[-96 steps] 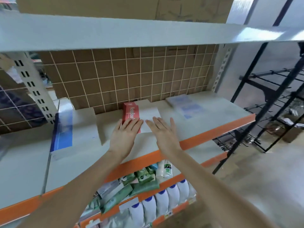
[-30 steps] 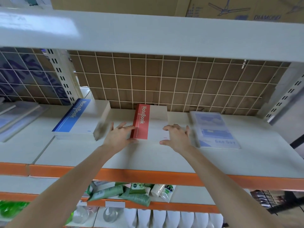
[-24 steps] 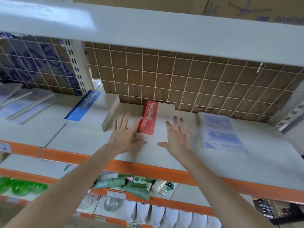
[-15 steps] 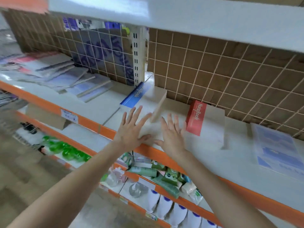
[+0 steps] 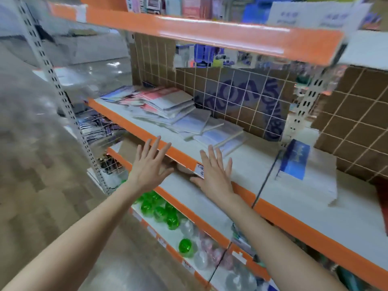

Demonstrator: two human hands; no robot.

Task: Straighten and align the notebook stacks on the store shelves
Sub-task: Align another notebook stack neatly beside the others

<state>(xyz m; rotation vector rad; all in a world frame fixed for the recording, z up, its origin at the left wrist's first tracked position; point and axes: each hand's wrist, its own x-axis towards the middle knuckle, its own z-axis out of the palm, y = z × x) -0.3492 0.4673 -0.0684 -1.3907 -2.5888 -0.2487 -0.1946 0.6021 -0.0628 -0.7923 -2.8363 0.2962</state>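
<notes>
A messy spread of thin notebooks (image 5: 168, 108), pink, white and pale blue, lies fanned out and overlapping on the white shelf (image 5: 241, 162) with the orange front edge. To the right sits a neat thick stack with a blue-spined notebook (image 5: 294, 159) on top. My left hand (image 5: 150, 164) and my right hand (image 5: 215, 173) hover side by side in front of the shelf edge, fingers straight and spread, holding nothing. Both are short of the messy notebooks, which lie beyond the fingertips.
An orange-edged shelf (image 5: 210, 32) hangs above with packaged goods on it. Lower shelves hold green and clear round bottles (image 5: 165, 215). A slotted upright post (image 5: 63, 97) stands at the left beside the wooden aisle floor. Brown wire-grid backing (image 5: 357, 122) closes the rear.
The view has swung left from the red notebook stack to the messy notebook spread. Both hands left the red stack and moved left, still flat and spread.
</notes>
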